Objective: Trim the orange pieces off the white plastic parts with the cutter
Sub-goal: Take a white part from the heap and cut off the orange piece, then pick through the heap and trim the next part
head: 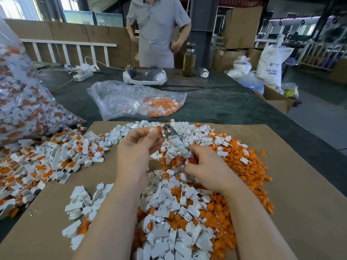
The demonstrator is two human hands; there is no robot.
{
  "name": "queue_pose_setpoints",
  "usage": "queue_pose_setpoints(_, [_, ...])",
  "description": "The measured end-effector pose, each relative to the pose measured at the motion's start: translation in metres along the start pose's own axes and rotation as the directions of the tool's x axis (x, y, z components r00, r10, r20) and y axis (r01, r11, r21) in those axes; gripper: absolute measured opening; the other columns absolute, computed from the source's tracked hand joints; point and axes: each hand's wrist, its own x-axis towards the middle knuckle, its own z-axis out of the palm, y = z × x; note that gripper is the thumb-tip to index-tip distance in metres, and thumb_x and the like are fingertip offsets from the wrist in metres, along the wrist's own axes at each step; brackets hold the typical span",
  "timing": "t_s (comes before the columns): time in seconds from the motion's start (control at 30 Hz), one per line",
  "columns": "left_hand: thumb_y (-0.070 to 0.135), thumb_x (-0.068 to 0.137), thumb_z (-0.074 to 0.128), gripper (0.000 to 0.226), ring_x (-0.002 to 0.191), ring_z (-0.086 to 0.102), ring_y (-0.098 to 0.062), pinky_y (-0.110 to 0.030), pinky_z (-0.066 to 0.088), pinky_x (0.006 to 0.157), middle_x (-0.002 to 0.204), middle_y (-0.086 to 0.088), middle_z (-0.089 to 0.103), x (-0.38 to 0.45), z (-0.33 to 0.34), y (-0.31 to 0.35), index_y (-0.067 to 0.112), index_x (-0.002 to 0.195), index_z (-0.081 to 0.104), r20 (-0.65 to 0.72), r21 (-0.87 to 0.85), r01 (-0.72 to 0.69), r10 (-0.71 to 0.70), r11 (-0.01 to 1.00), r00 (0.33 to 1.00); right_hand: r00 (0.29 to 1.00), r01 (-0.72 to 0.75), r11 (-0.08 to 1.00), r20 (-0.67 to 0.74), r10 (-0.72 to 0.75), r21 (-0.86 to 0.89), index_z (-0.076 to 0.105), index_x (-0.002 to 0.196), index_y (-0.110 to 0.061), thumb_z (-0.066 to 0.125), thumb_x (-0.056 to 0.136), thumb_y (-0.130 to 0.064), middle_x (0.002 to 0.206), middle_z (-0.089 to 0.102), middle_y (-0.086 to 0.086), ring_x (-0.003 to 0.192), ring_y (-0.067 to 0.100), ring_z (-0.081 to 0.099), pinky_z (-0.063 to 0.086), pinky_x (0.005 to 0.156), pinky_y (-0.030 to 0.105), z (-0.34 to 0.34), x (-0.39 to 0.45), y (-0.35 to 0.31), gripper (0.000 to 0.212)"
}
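Left hand (138,145) grip pinched on white part (152,129) — right hand (201,164) grip clamped round cutter (173,140).

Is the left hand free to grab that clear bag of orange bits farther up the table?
Probably not yet. The left hand pinches a white part with an orange piece at the cutter head. The clear bag lies beyond with nothing between, but the hand would need to let go first.

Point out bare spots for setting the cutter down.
Bare cardboard sheet right of the orange pile, and its near-left corner beside the white parts. Green table right of the clear bag. Crowded: centre heap under both hands, left spill.
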Motion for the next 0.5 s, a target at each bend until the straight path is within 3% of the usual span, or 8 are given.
queue_pose_setpoints(0.1, [0.010,0.090,0.068,0.007,0.077,0.075,-0.011,-0.019,0.059,0.064,0.084,-0.004,0.078,0.008,-0.013,0.007,0.009,0.096,0.069,-0.121,-0.155,0.114,-0.133,0.981,0.984,0.997,-0.016,1.000,-0.079,0.017,0.006,0.063,0.080,-0.026,0.059,0.084,-0.006,0.079,0.068,-0.005,0.067,0.017,0.067,0.057,0.061,0.034,0.000,0.001,0.002,0.021])
queue_pose_setpoints(0.13, [0.012,0.091,0.067,0.009,0.079,0.075,-0.011,-0.019,0.059,0.065,0.085,-0.004,0.078,0.012,-0.019,0.011,0.009,0.099,0.068,-0.169,-0.227,0.140,-0.181,0.964,0.969,0.993,-0.024,1.000,-0.113,0.023,-0.008,0.063,0.080,-0.026,0.059,0.084,-0.007,0.080,0.067,-0.005,0.068,0.016,0.067,0.057,0.062,0.034,-0.001,0.002,0.004,0.020])
queue_pose_setpoints(0.2, [0.013,0.092,0.066,0.013,0.078,0.075,-0.011,-0.019,0.059,0.065,0.084,-0.007,0.078,0.019,-0.032,0.018,0.006,0.103,0.066,-0.254,-0.393,0.163,-0.277,0.905,0.927,0.982,-0.035,0.999,-0.185,0.027,-0.038,0.063,0.081,-0.025,0.058,0.086,-0.008,0.075,0.064,-0.011,0.062,0.005,0.063,0.049,0.050,0.022,-0.002,0.004,0.008,0.018])
queue_pose_setpoints(0.27, [0.012,0.093,0.064,0.013,0.076,0.075,-0.011,-0.019,0.059,0.063,0.083,-0.008,0.077,0.024,-0.044,0.023,0.005,0.104,0.065,-0.305,-0.537,0.145,-0.351,0.831,0.885,0.967,-0.063,0.994,-0.252,0.038,-0.089,0.063,0.082,-0.023,0.058,0.087,-0.013,0.073,0.062,-0.012,0.059,0.001,0.059,0.039,0.046,0.016,-0.002,0.007,0.013,0.012])
queue_pose_setpoints(0.33, [0.011,0.096,0.059,0.008,0.074,0.075,-0.010,-0.020,0.059,0.064,0.077,-0.007,0.077,0.030,-0.055,0.027,0.006,0.102,0.063,-0.330,-0.633,0.101,-0.385,0.768,0.862,0.952,-0.105,0.983,-0.302,0.055,-0.153,0.063,0.081,-0.022,0.060,0.089,-0.021,0.073,0.062,-0.010,0.062,0.007,0.057,0.039,0.050,0.020,-0.003,0.010,0.019,0.009])
queue_pose_setpoints(0.5, [0.007,0.097,0.057,0.019,0.078,0.075,-0.007,-0.022,0.060,0.075,0.089,-0.006,0.077,0.037,-0.071,0.026,0.004,0.114,0.065,-0.314,-0.764,-0.023,-0.340,0.645,0.887,0.917,-0.225,0.935,-0.383,0.109,-0.274,0.053,0.068,-0.022,0.058,0.091,-0.032,0.065,0.054,-0.006,0.058,0.010,0.051,0.033,0.049,0.022,-0.004,0.013,0.031,0.025])
